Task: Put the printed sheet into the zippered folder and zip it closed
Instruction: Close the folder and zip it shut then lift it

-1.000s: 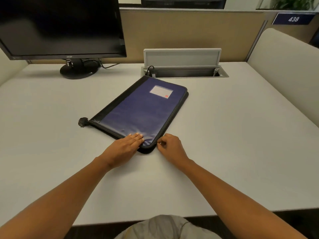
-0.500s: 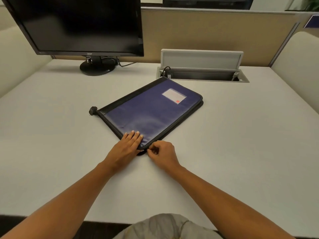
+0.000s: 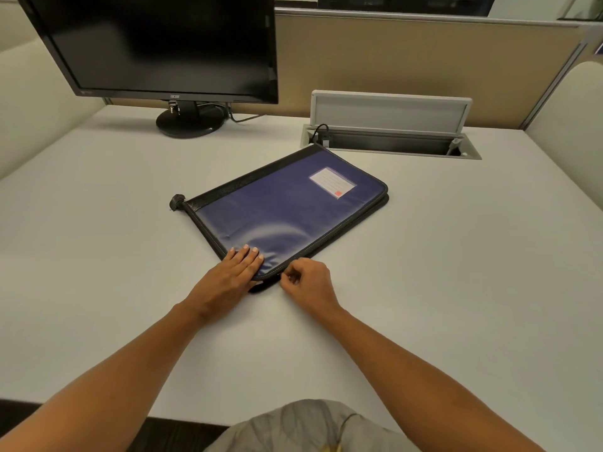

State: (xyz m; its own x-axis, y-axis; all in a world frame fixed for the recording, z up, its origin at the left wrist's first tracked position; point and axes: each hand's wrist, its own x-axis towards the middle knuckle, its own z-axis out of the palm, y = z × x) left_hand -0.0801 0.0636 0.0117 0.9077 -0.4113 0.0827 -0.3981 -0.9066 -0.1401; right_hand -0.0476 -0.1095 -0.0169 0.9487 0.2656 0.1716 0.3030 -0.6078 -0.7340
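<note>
A dark blue zippered folder (image 3: 280, 210) with black edging and a white label lies flat and slanted on the white desk (image 3: 456, 272). My left hand (image 3: 233, 275) rests flat, fingers together, on the folder's near corner. My right hand (image 3: 306, 280) is pinched at the folder's near edge, just right of that corner, where the zip runs; the zip pull itself is hidden by the fingers. No printed sheet is visible outside the folder.
A black monitor (image 3: 163, 47) on a round stand sits at the back left. An open cable hatch (image 3: 391, 138) with a raised grey lid is set into the desk behind the folder. Beige partitions enclose the back and sides.
My right hand has moved left along the folder's near edge toward the corner, staying pinched. The left hand still presses the corner. The camera has turned slightly to the left.
</note>
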